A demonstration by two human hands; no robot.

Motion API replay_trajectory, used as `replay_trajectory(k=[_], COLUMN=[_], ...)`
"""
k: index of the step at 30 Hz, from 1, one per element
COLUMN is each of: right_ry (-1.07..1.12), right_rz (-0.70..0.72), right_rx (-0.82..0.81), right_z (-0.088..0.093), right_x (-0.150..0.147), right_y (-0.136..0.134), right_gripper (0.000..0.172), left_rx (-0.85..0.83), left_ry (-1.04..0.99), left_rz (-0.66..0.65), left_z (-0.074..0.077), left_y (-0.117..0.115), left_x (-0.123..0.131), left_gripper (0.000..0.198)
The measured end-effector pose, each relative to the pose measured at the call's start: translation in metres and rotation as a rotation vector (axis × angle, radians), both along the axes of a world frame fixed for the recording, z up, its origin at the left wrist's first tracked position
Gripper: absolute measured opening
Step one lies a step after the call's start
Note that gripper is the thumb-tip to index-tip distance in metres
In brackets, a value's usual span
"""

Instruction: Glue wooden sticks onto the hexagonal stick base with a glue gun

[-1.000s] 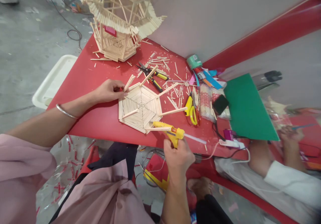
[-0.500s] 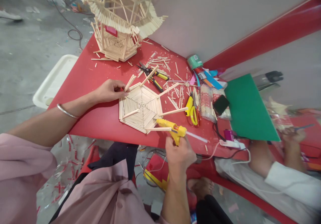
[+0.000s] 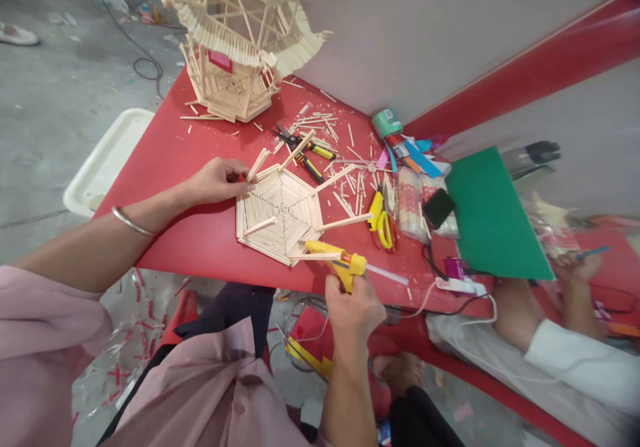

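A flat hexagon built of wooden sticks (image 3: pixel 279 212) lies on the red table (image 3: pixel 200 233), with several loose sticks leaning out from its corners. My left hand (image 3: pixel 216 180) rests at its upper left corner, fingers pinched on a stick there. My right hand (image 3: pixel 353 307) grips a yellow glue gun (image 3: pixel 336 261) at the table's near edge; the nozzle points left at the hexagon's lower right side, beside a stick lying there.
A tall stick-built tower (image 3: pixel 240 40) stands at the table's far end. Black-and-yellow cutters (image 3: pixel 303 152), yellow scissors (image 3: pixel 381 219), stick scraps, a tape roll (image 3: pixel 387 122), packets and a green sheet (image 3: pixel 493 217) lie to the right. Another person's arm (image 3: pixel 555 340) is at right. A white tray (image 3: pixel 103 163) sits left.
The glue gun in my right hand drifted slightly right, then came back left toward the hexagon's lower edge. My left hand has stayed at the upper left corner.
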State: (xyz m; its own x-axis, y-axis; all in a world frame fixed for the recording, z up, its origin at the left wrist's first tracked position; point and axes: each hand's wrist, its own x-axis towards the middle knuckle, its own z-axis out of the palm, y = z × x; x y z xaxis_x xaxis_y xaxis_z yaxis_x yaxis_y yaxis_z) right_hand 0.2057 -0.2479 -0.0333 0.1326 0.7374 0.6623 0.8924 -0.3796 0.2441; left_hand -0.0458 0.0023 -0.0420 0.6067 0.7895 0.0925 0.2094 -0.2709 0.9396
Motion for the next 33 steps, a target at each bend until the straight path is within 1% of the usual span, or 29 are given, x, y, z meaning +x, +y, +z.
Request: replay_trajectory(k=[4, 9, 14, 20, 24, 28, 33], right_ry=[-0.003, -0.004, 0.025, 0.112, 0.153, 0.129, 0.063], right_rz=[-0.015, -0.025, 0.001, -0.124, -0.14, -0.09, -0.127], right_rx=[0.019, 0.033, -0.007, -0.052, -0.044, -0.074, -0.023], right_z=[0.0015, 0.0042, 0.0031, -0.0005, 0.0009, 0.0019, 0.002], right_x=[-0.0002, -0.0033, -0.0037, -0.0014, -0.0028, -0.0039, -0.0013], right_y=[0.0024, 0.0015, -0.0006, 0.0028, 0.0045, 0.0041, 0.004], right_gripper=[0.012, 0.01, 0.007, 0.012, 0.012, 0.014, 0.013], left_rx=[0.0, -0.002, -0.009, -0.017, -0.013, -0.011, 0.003], left_ry=[0.004, 0.004, 0.005, -0.001, 0.005, 0.002, 0.0], left_rz=[-0.004, -0.013, -0.017, -0.013, -0.01, -0.009, -0.015], left_z=[-0.0013, -0.0017, 0.0004, 0.0, 0.0, 0.0011, 0.0028], left_y=[0.0007, 0.0016, 0.0006, 0.0005, 0.0008, 0.0005, -0.0002], left_x=[0.0001, -0.0003, -0.0004, -0.0003, -0.0005, -0.0001, 0.0003], left_gripper=[0.028, 0.028, 0.027, 0.028, 0.027, 0.027, 0.027])
